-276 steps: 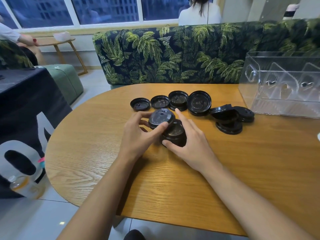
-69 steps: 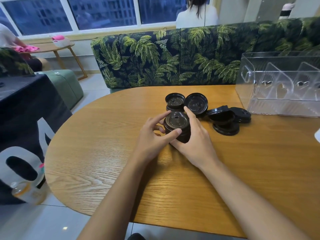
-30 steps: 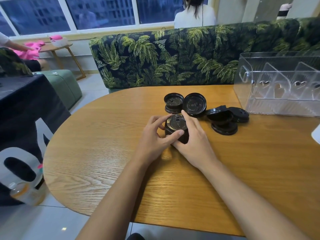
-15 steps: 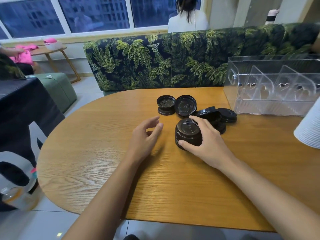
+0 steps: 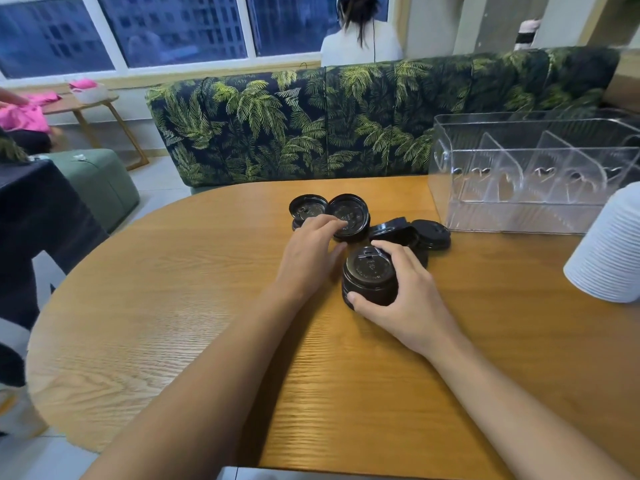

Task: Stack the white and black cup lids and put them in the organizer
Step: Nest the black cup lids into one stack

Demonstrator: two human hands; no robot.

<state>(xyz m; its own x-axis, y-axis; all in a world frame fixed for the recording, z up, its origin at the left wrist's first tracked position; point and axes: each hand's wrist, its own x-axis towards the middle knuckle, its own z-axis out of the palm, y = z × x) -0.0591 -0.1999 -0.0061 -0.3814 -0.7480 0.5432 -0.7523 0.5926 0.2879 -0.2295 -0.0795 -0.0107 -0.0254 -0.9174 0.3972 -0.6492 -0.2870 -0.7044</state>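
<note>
The stack of black lids (image 5: 369, 278) is gripped on the counter (image 5: 207, 306) by the right hand (image 5: 405, 296), thumb and fingers curled round it. A loose black lid (image 5: 349, 208) just behind is touched by the left hand's (image 5: 308, 258) relaxed fingers. The clear organizer (image 5: 512, 220) is set apart, rightward.

Loose black lids (image 5: 431, 233) lie between the stack (image 5: 369, 273) and organizer (image 5: 519, 213).
</note>
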